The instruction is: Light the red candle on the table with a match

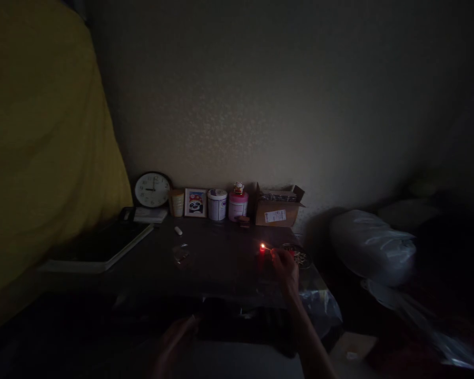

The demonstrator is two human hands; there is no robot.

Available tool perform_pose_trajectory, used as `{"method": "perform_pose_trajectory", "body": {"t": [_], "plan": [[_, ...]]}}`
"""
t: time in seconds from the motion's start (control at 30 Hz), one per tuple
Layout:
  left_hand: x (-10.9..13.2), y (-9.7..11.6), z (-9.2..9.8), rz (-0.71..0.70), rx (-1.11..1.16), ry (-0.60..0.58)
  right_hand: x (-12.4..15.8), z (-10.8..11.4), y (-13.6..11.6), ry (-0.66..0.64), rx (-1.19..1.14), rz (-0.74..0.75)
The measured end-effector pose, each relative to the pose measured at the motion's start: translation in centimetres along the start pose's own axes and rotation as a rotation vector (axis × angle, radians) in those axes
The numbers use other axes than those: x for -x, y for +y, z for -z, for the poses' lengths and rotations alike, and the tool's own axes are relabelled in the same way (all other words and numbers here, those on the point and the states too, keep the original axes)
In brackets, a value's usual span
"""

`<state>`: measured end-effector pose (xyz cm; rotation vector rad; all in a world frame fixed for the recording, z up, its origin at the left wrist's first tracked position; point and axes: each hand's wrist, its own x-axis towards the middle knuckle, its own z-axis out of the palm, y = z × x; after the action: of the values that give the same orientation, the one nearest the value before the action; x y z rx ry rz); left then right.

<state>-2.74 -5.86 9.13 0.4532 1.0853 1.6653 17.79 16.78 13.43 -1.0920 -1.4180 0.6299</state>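
Observation:
My right hand point(286, 267) is closed in a pinch on a thin match point(269, 249), held over the table. The match's far end meets a small glowing flame at the top of a red candle point(262, 251), which stands upright on the dark table. I cannot tell whether the flame is on the match, the wick or both. Just behind my right hand lies a round dish point(303, 256) of loose matchsticks, partly covered by the hand. Low in front of the table's near edge is my left hand point(176, 339), dim and blurred, its fingers hard to make out.
Along the wall stand a clock point(153, 189), a tan cup point(177, 203), a framed panda picture point(196, 202), a white tin point(217, 205), a pink tin point(237, 206) and an open cardboard box point(278, 213). A small clear packet point(180, 255) lies left of the candle. Plastic bags point(371, 245) sit at right.

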Motion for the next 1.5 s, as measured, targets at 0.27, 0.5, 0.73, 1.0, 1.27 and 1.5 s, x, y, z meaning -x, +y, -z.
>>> {"method": "perform_pose_trajectory", "body": {"t": [0.27, 0.5, 0.73, 1.0, 1.27, 1.5], "plan": [[-0.2, -0.5, 0.2, -0.045, -0.006, -0.017, -0.2, 0.0, 0.1, 0.008, 0.021, -0.024], [-2.5, -2.8, 0.8, -0.021, 0.069, 0.084, -0.3, -0.2, 0.1, 0.010, 0.030, -0.038], [-2.0, -1.8, 0.5, -0.004, 0.023, 0.093, -0.2, -0.2, 0.2, 0.004, 0.025, -0.044], [-2.8, -2.2, 1.3, 0.005, -0.012, 0.055, -0.1, 0.1, 0.0, -0.002, -0.022, -0.034], [-0.8, -1.4, 0.7, -0.001, 0.017, -0.004, 0.5, 2.2, -3.1, -0.022, -0.160, -0.006], [-2.7, -3.4, 1.4, -0.004, 0.081, 0.061, 2.1, 4.5, -7.0, -0.222, -0.512, -0.070]]}}
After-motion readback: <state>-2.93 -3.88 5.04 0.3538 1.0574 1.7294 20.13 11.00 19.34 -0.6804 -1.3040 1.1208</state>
